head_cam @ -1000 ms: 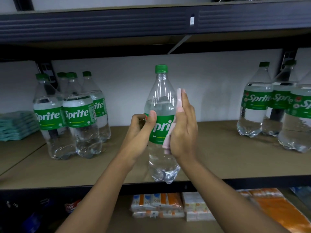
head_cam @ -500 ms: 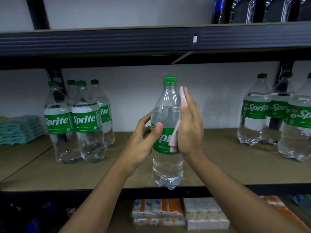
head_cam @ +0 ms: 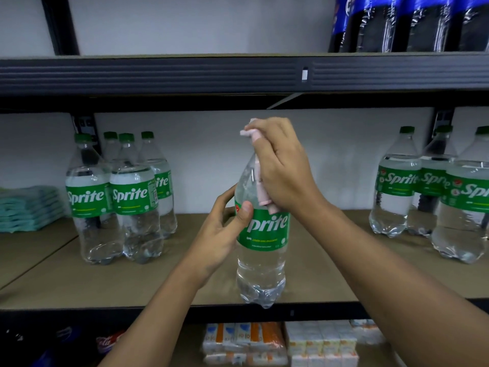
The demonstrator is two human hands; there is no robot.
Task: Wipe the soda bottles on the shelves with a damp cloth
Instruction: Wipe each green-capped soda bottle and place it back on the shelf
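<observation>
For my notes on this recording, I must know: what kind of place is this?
Probably a shop or its stockroom: dark metal shelving holds many identical Sprite bottles, dark soda bottles stand on the shelf above, and packs of small cartons lie below.

Single view. My head-worn wide-angle camera faces the black-framed, tan-board metal shelf [head_cam: 132, 282] squarely at close range, level with its middle tier; neighbouring tiers clip the frame edges.

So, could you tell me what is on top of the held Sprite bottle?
The right hand wraps a pink cloth over the bottle at its top and neck. The cap is covered by them and cannot be seen.
</observation>
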